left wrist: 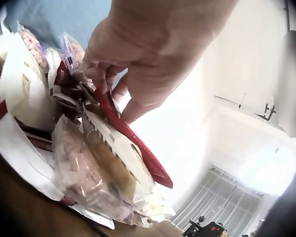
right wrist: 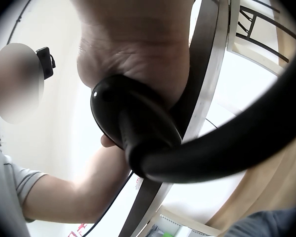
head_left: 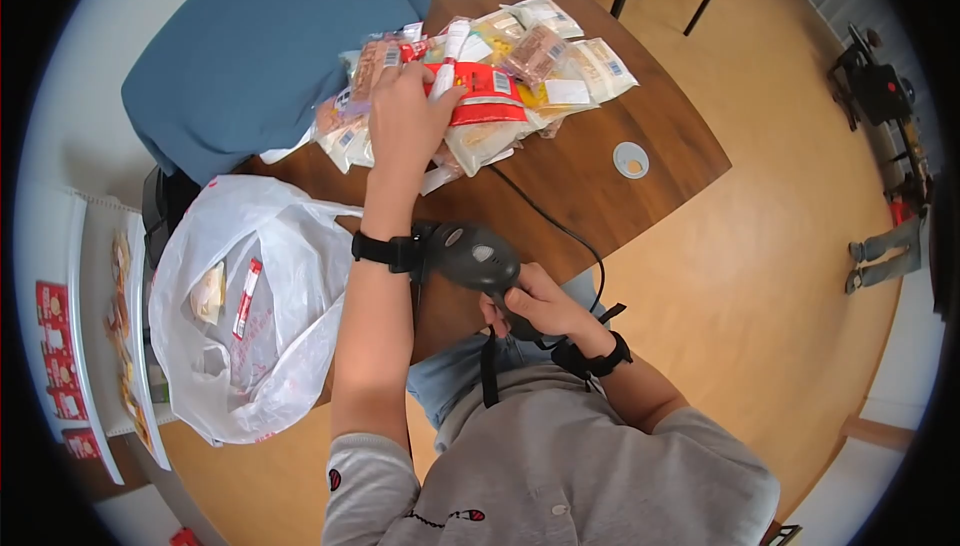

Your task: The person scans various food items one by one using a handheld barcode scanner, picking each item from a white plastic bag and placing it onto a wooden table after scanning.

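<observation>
My right hand [head_left: 548,303] grips the handle of a black barcode scanner [head_left: 472,258] in front of my body. In the right wrist view the handle's end and thick cord [right wrist: 202,160] stand out below the palm. My left hand [head_left: 408,121] reaches over a heap of snack packets at the table's far side. Its thumb and fingers pinch the edge of a red packet [head_left: 487,92], seen edge-on in the left wrist view as a red strip [left wrist: 140,143]. Beside those fingers lies a slim white stick packet [head_left: 451,54]. Under the red packet are clear and white packets [left wrist: 79,158].
A white plastic bag [head_left: 300,346] with a red stick packet [head_left: 247,298] inside stands left of the table [head_left: 660,201]. A round white disc [head_left: 631,160] lies near the right edge. Behind the heap is a blue chair back [head_left: 270,36]. The scanner's cable [head_left: 548,214] crosses the tabletop.
</observation>
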The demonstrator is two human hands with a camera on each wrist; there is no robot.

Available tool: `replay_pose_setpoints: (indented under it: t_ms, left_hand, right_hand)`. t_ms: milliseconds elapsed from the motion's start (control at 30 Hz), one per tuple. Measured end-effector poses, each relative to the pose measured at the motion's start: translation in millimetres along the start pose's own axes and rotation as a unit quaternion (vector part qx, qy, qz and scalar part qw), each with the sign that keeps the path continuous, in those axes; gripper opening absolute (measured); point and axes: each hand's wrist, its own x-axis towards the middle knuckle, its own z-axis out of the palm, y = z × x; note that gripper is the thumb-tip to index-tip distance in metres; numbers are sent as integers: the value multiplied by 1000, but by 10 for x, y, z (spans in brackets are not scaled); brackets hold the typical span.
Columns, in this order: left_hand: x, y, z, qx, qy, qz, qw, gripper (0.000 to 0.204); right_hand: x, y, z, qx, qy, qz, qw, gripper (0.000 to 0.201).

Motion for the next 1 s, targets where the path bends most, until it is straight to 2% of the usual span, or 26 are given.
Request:
replay_pose_setpoints:
  t_ms: [67, 133, 233, 500, 567, 633, 700, 800, 967, 1000]
  left_hand:
    - [39, -74, -11, -29, -29, -11, 999, 25]
    - [-7, -130, -86, -30, -39, -34, 998, 21]
    - [-61, -156, -270, 13, -53, -39, 998, 15]
    - [-272, -276, -322, -9, -80, -24, 996, 23]
    - [-372, -235, -500, -63, -72, -57, 994, 24]
    - [-601, -230, -730, -63, -55, -74, 994, 27]
    - [-889, -190, -979, -2, -80, -97, 992, 30]
    - [-1346, -137, -1164, 13, -73, -84, 994, 31]
    - [-1826, 31, -1243, -46, -94, -200, 974, 26]
    - [-1867, 35, -1231, -45, -90, -203, 974, 26]
  right_hand:
    - [1, -9, -9, -4, 0, -6, 1000, 47]
    - [2, -29, 8, 1, -3, 15, 1000, 60]
    - [14, -48, 8, -4, -8, 18, 1000, 61]
    - [8, -25, 9, 7, -7, 29, 1000, 62]
    - [-3, -26, 4, 7, -1, 28, 1000, 62]
    - [-26, -16, 6, 10, 8, 26, 1000, 62]
    - [-32, -35, 17, 14, 15, 25, 999, 63]
    - [-17, -16, 19, 18, 13, 25, 999, 63]
    - [32, -45, 37, -6, -2, 35, 999, 61]
    - [39, -48, 46, -18, -1, 34, 999, 60]
